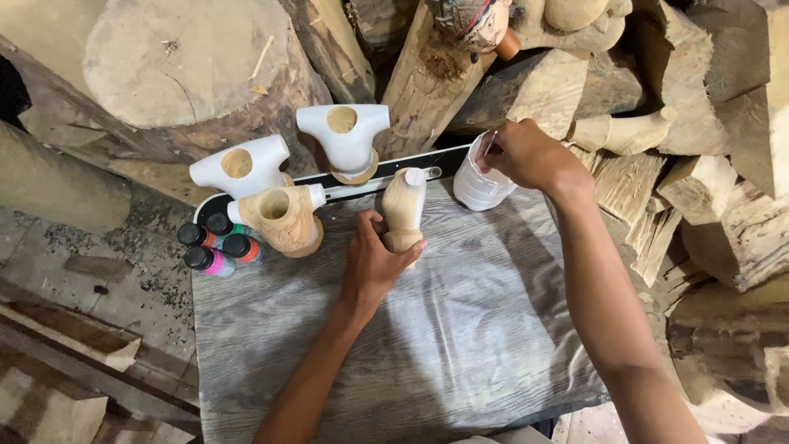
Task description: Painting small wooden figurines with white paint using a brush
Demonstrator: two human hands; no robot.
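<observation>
Cut logs and split chunks of pale wood are heaped along the far side and the right of the scene, the biggest a round stump end at the upper left. In front of them lies the table, a grey board with a wood-grain surface, its far edge trimmed with a black-and-white strip. Along that far edge stand three carved wooden pieces with round holes in their tops: a white-painted carving at the left, a second white-painted carving just right of it and further back, and an unpainted carving in front of the first, with only its tip white. The left hand is closed around the base of a smaller wooden carving, holding it upright on the table near the middle of the far edge; its upper end carries a patch of white. The right hand reaches to a white ribbed container standing at the far edge, and pinches a thin brush whose tip points down into it. At the left corner of the table, four small paint bottles with black caps stand clustered together, just beside the unpainted carving.
</observation>
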